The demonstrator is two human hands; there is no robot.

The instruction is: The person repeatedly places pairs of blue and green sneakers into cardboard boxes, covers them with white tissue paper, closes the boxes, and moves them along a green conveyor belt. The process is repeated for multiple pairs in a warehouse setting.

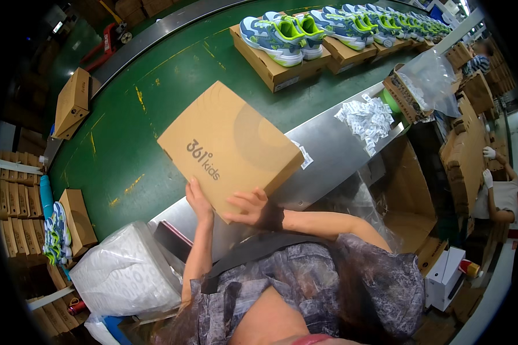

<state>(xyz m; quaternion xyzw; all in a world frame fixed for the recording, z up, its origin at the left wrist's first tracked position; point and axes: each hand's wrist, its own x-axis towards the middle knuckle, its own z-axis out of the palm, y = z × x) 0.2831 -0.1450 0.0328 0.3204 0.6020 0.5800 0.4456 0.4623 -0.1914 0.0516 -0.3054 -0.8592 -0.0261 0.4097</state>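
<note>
A closed brown cardboard shoebox (227,144) with dark printing on its lid is in front of me, turned at an angle over the line's edge. My left hand (199,200) is closed on its near left side, thumb up along the edge. Bent over the near edge, the fingers of my right hand (248,206) press against the lid and side. The box's underside is hidden. Just past its right corner, a few small white packets (305,155) lie on the metal ledge (322,167).
A green conveyor (172,75) carries blue-and-lime sneakers (282,37) on shoeboxes along the far right. White packets (367,121) are heaped on the ledge. A plastic-wrapped white stack (126,270) stands at left. Another person's gloved hands (488,167) show at right.
</note>
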